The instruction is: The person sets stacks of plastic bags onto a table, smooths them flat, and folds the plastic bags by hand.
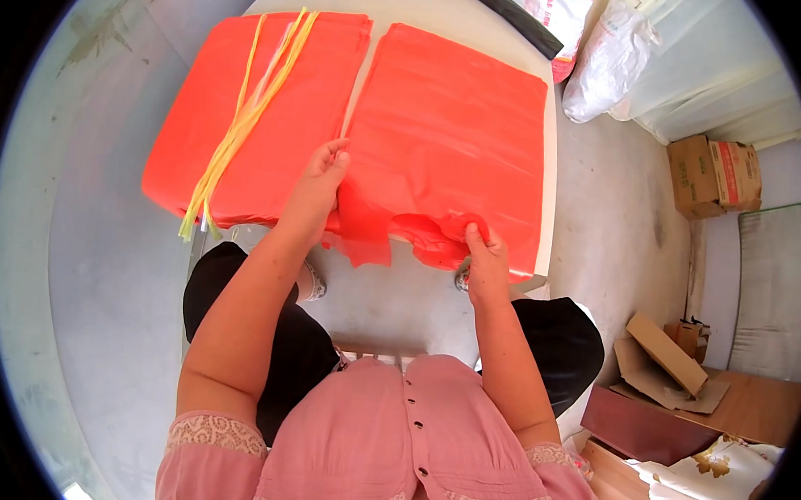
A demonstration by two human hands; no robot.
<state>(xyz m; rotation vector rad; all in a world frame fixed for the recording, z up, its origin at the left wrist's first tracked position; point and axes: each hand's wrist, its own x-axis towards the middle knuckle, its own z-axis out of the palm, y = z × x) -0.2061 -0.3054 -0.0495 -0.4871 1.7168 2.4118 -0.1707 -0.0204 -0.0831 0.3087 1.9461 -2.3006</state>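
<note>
Two stacks of thin red plastic bags lie side by side in front of me, a left stack (236,118) and a right stack (460,110). At the gap between them, my left hand (323,177) pinches the left edge of a red plastic bag (366,226) from the right stack. My right hand (487,264) is closed on the same bag's near edge, where the film is bunched and curled. Between my hands that edge hangs loose and uneven over the table's front. A bundle of yellow strings (245,131) lies across the left stack.
The pale table (548,180) shows along the right side. A dark roll or tube (513,21) lies at its far right corner. White sacks (610,58) stand behind it. Cardboard boxes (715,179) and flattened cardboard (668,369) are on the right.
</note>
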